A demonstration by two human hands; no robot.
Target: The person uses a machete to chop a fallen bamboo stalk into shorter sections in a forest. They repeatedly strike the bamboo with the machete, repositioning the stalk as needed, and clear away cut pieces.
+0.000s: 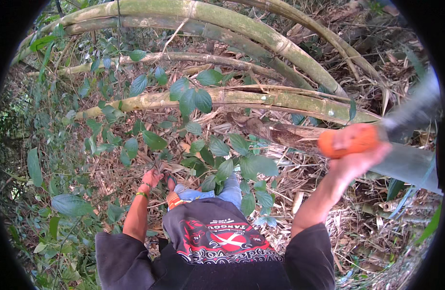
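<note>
The right hand [366, 153] is wrapped tight around the orange handle [365, 140] of a knife, raised over the right edge of the littered ground [275, 195], near a thick pole [408, 169]. The left hand [152, 178] is low beside a foot [170, 182], well apart from the knife; whether its fingers grip anything, I cannot tell.

The likeliest trouble is the blade [418, 104] glancing off: the poles are round and look smooth, so a slanting hit could skid toward the legs [230, 192]. The arched bamboo [222, 15] may be under strain, and a cut there could make it spring or split. Loose litter could slide underfoot, and leaves [258, 165] partly cover the legs, so footing is hard to judge.

The knife has a stout, bright orange handle with a rounded butt; its blade is a pale grey smear, too blurred to show edge or tip, slanting up and rightward
</note>
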